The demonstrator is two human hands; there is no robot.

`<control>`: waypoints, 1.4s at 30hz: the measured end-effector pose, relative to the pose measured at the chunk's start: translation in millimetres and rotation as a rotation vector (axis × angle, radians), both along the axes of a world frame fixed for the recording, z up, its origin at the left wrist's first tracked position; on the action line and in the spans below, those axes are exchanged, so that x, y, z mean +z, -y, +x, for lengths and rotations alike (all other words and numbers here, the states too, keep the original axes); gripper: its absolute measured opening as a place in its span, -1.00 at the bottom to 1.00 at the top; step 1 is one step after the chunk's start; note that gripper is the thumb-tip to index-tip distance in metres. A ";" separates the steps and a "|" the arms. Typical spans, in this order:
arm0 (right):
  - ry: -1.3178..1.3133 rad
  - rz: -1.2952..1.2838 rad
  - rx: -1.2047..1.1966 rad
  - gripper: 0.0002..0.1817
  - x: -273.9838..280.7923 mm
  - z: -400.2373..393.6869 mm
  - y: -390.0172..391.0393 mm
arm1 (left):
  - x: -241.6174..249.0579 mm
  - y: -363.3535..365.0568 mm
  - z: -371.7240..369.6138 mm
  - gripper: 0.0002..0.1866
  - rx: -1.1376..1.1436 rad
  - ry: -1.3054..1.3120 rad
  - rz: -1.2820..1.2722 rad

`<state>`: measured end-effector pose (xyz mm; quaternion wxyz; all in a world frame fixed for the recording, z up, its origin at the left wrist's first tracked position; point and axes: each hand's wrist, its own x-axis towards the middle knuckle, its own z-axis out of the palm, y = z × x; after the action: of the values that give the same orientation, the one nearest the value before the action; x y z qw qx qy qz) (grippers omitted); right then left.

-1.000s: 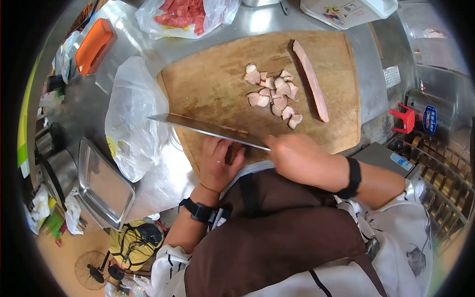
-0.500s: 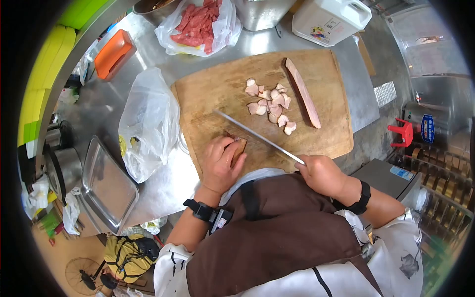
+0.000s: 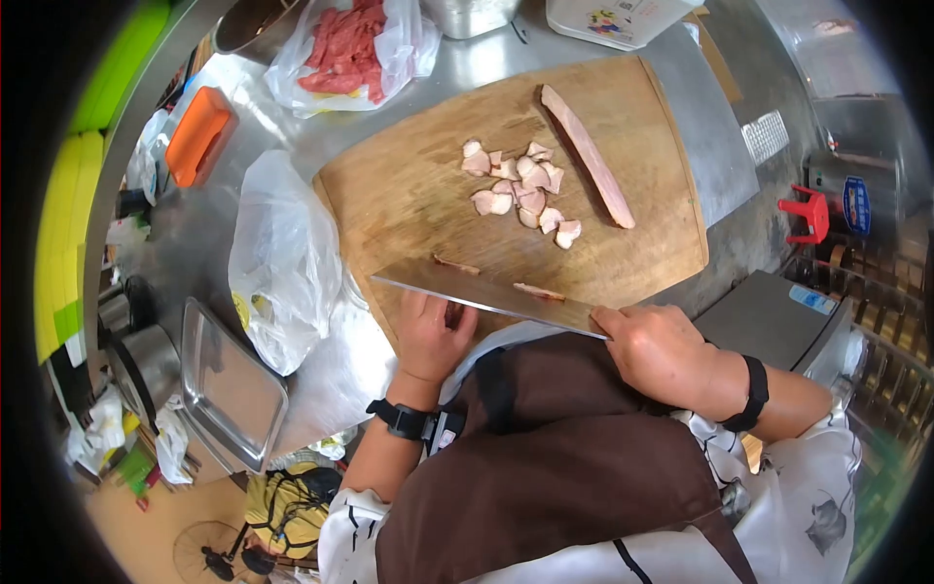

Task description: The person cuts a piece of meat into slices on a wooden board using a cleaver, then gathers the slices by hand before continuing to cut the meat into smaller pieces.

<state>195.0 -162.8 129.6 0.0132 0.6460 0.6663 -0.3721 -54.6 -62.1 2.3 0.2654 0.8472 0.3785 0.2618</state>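
My right hand (image 3: 652, 350) is closed around the handle of a long, wide-bladed knife (image 3: 486, 296), its blade tilted across the near part of the wooden cutting board (image 3: 389, 195). My left hand (image 3: 433, 336) is at the blade's near side, fingers curled, fingertips partly covered by the blade; what they hold is hidden. Just beyond the blade, two thin brown-edged bits of meat, a left one (image 3: 455, 265) and a right one (image 3: 538, 292), show on the board. Farther back lie several pale meat slices (image 3: 530, 185) and a long strip of meat (image 3: 589, 156).
Left of the board are a clear plastic bag (image 3: 282, 258), a metal tray (image 3: 233, 389) and an orange holder (image 3: 197, 136). Behind it stand a bag of raw red meat (image 3: 345, 49) and a white jug (image 3: 608, 21). A red stool (image 3: 806, 214) is on the floor at right.
The blade has come nearer to my body and turned so its broad side shows. The brown meat chunk in my left hand is no longer visible there; two bits now show beyond the blade.
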 end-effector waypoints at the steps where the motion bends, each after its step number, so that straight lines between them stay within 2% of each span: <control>1: -0.008 0.006 0.007 -0.79 -1.3 0.9 -1.2 | -1.1 0.1 -0.7 -0.65 0.005 -0.005 -0.013; 7: -0.066 -0.079 0.035 -0.84 -0.3 -2.2 -21.0 | -8.5 2.7 -9.1 -0.59 0.024 -0.084 -0.079; 13: -0.087 0.000 0.084 -0.84 -25.1 -25.6 -53.0 | -13.0 2.6 -9.0 -0.58 0.012 -0.044 -0.103; 20: -0.087 -0.078 0.038 -0.81 -16.1 -5.7 -34.3 | -9.9 0.1 -6.0 -0.57 0.032 -0.001 -0.134; 25: -0.151 0.099 0.099 -0.75 -42.4 -31.8 -70.4 | -9.3 -2.3 -2.3 -0.58 0.033 0.027 -0.100; 28: -0.101 -0.047 0.068 -0.75 -24.8 -18.3 -59.5 | -7.7 -2.4 -4.1 -0.59 0.036 0.020 -0.092; 31: -0.085 -0.088 0.052 -0.78 -24.3 -8.2 -46.4 | -10.1 -2.0 -2.1 -0.60 0.054 0.011 -0.087; 36: -0.149 -0.038 0.045 -0.83 -52.8 -40.3 -77.7 | -16.3 -0.3 -6.1 -0.55 0.028 0.034 -0.100; 40: -0.110 0.018 0.043 -0.81 -52.7 -39.0 -64.3 | -6.4 -2.9 -2.4 -0.57 0.009 -0.009 -0.026; 42: -0.080 -0.037 -0.019 -0.81 -52.0 -23.4 -48.4 | 0.6 -0.2 -3.3 -0.59 0.001 -0.018 0.024</control>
<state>171.6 -114.4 77.6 -0.0052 0.6367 0.6531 -0.4100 -57.8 -61.9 2.9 0.2516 0.8525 0.3781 0.2590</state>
